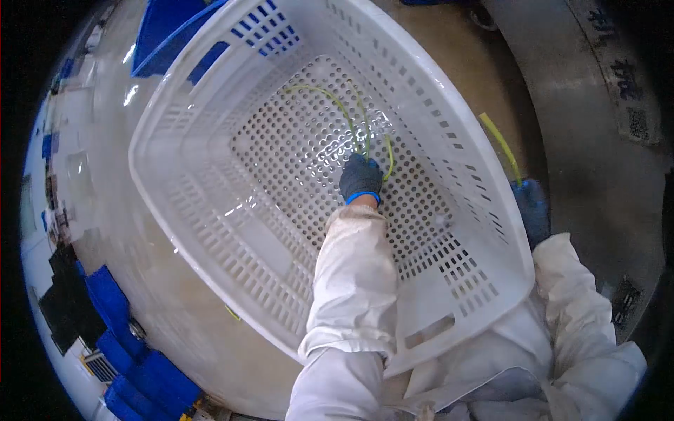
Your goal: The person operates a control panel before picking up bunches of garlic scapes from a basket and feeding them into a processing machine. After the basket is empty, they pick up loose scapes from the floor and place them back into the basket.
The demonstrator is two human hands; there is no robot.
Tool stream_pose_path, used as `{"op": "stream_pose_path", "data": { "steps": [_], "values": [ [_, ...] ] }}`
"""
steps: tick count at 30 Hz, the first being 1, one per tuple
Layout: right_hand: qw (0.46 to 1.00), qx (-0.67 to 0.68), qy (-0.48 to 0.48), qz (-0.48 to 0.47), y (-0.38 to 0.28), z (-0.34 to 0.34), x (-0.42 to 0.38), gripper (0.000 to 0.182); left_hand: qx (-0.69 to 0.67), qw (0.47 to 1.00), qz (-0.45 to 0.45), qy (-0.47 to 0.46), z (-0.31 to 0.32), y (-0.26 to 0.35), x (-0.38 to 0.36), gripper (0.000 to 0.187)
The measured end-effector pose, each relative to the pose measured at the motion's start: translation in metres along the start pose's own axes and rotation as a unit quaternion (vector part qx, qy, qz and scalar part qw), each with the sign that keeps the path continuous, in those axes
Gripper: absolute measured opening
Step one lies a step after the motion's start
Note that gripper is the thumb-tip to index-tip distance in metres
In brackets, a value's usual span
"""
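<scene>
Inside a large white perforated basket (267,249), my left hand (361,177), in a dark glove with a blue cuff, reaches to the bottom. Its fingers are closed round thin green stems (341,105) that curve away over the holed floor. A short green piece (389,156) lies just right of that hand. Outside the basket's right wall, my right hand (532,210), also gloved, is closed on another green stalk (502,146), which sticks up from it.
Blue containers (160,35) stand beyond the basket at the upper left, and more blue objects (151,375) are at the lower left. A small green scrap (232,313) lies on the floor beside the basket. A grey curved surface (590,140) runs along the right.
</scene>
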State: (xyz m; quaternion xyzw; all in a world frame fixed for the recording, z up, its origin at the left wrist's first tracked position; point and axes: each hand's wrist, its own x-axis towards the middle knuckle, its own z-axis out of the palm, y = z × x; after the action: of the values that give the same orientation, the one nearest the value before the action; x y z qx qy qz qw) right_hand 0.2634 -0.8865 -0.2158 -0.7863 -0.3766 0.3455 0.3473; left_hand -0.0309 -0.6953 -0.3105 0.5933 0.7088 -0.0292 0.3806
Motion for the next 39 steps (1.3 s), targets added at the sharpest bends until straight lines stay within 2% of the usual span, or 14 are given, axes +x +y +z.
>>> {"op": "stream_pose_path", "data": {
  "steps": [4, 7, 9, 11, 12, 14, 16, 18, 21, 26, 28, 32, 37, 39],
  "values": [
    [0.981, 0.05, 0.101, 0.155, -0.119, -0.038, -0.009, 0.007, -0.065, 0.997, -0.029, 0.033, -0.026, -0.014, -0.008, 0.033],
    [0.994, 0.042, 0.097, 0.039, -0.171, -0.067, -0.02, 0.02, -0.166, 0.953, 0.176, 0.182, -0.025, -0.05, -0.02, 0.019],
    [0.996, 0.094, 0.006, -0.009, -0.182, -0.074, -0.026, 0.027, -0.272, 0.932, 0.223, 0.086, -0.06, -0.03, -0.057, 0.015],
    [0.961, -0.13, -0.039, -0.242, -0.224, -0.047, -0.036, 0.034, -0.648, 0.76, 0.04, -0.019, -0.107, 0.011, -0.125, 0.022],
    [0.925, -0.19, -0.052, -0.325, -0.243, -0.03, -0.041, 0.037, -0.515, 0.839, 0.172, 0.043, -0.111, 0.021, -0.155, 0.028],
    [0.955, 0.172, -0.241, -0.016, -0.293, 0.011, -0.061, 0.039, -0.158, 0.875, 0.341, 0.304, -0.119, 0.04, -0.213, 0.044],
    [0.961, 0.086, -0.251, -0.084, -0.311, 0.044, -0.083, 0.035, -0.274, 0.924, 0.25, 0.092, -0.12, 0.066, -0.283, 0.037],
    [0.957, 0.099, -0.272, 0.017, -0.303, 0.064, -0.101, 0.034, -0.439, 0.889, 0.079, -0.104, -0.179, 0.074, -0.335, 0.046],
    [0.938, 0.17, -0.275, 0.129, -0.315, 0.056, -0.106, 0.033, -0.378, 0.887, 0.255, 0.067, -0.198, 0.034, -0.359, 0.049],
    [0.919, 0.201, -0.218, 0.259, -0.312, 0.004, -0.134, 0.027, -0.18, 0.937, 0.008, 0.299, -0.214, -0.058, -0.372, 0.08],
    [0.938, 0.165, -0.208, 0.224, -0.331, -0.018, -0.158, 0.024, -0.222, 0.945, -0.061, 0.231, -0.187, -0.08, -0.366, 0.091],
    [0.926, 0.142, -0.181, 0.299, -0.366, -0.056, -0.202, 0.019, -0.4, 0.881, -0.111, 0.227, -0.162, -0.129, -0.347, 0.065],
    [0.937, 0.093, -0.221, 0.256, -0.389, -0.115, -0.224, 0.025, 0.012, 0.953, 0.043, 0.301, -0.172, -0.214, -0.315, 0.016],
    [0.943, 0.113, -0.233, 0.209, -0.414, -0.135, -0.233, 0.027, -0.14, 0.945, -0.018, 0.294, -0.2, -0.243, -0.295, 0.021]
  ]
}}
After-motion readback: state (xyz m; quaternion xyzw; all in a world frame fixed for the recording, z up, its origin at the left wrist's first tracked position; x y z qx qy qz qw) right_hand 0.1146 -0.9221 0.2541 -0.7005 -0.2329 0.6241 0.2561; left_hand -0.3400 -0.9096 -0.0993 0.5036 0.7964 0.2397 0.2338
